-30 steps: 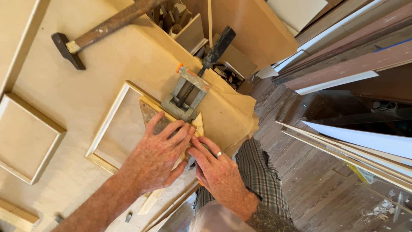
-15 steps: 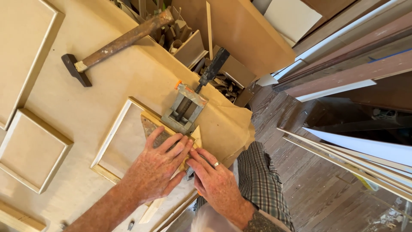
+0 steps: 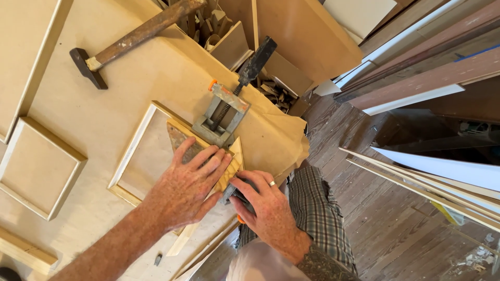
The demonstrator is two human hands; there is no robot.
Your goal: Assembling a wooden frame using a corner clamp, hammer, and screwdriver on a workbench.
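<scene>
1. 2 hands are showing, both the person's own, working close together at the desk [image 3: 104,119] edge.
2. Left hand [image 3: 185,190] is lying flat, fingers spread, pressing down on the corner of 1 wooden frame [image 3: 136,151]; it is not gripping anything.
3. Right hand [image 3: 260,205] is curling around 1 dark tool handle [image 3: 232,193] just beside the frame corner, closed on it; the tool's working end is hidden under the hands. 1 ring is showing on this hand.
4. 1 grey metal corner clamp [image 3: 221,114] with orange tips is sitting on the same frame corner, touching it, just above the left fingers; its black screw handle [image 3: 256,61] is pointing away toward the desk's far edge.
5. 1 hammer [image 3: 133,39] with a wooden shaft is lying on the desk, well apart from the hands, head pointing left.
6. 1 other square frame [image 3: 39,166] is lying flat at the left; 1 more is partly cut off at the top left.
7. A bin of wood offcuts [image 3: 219,31] is sitting beyond the desk edge.
8. Several long boards and mouldings [image 3: 432,78] are leaning at the right, above a worn plank floor [image 3: 375,218].
9. Plaid shorts [image 3: 315,208] are showing below the right hand.
</scene>
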